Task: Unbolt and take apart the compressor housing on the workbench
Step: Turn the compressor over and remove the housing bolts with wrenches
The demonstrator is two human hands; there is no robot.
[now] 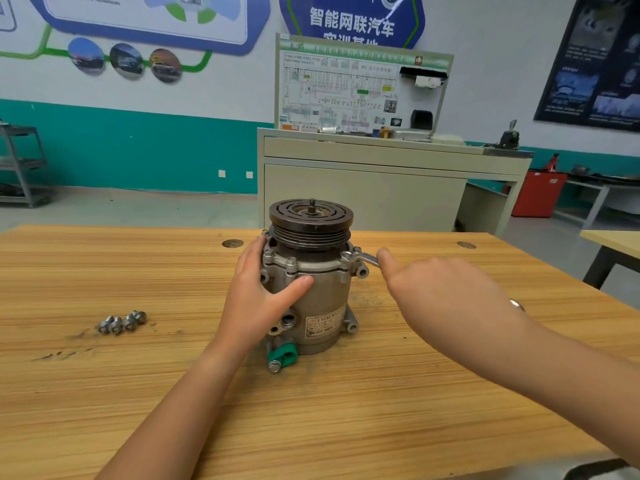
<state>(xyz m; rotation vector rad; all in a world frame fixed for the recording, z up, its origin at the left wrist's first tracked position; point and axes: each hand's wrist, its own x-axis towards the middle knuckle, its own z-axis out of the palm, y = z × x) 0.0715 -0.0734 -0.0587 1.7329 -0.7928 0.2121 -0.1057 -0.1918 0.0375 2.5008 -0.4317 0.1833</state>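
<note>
The compressor (327,299) stands upright on the wooden workbench (311,417), its dark grooved pulley (311,220) on top. My left hand (254,296) grips the left side of the housing, with the thumb laid across its front. My right hand (446,289) holds a silver wrench (367,259), thumb stretched along the handle. The wrench head sits on a bolt (356,251) at the right of the upper flange. The far end of the handle pokes out past my wrist. Several loose bolts (121,322) lie in a cluster on the bench to the left.
A green clamp (284,355) with a bolt sticks out at the compressor's base. Behind the bench stands a beige training cabinet (363,188) with a wiring-diagram board. A second table's corner (609,242) is at the right, and a metal shelf (20,164) at the far left.
</note>
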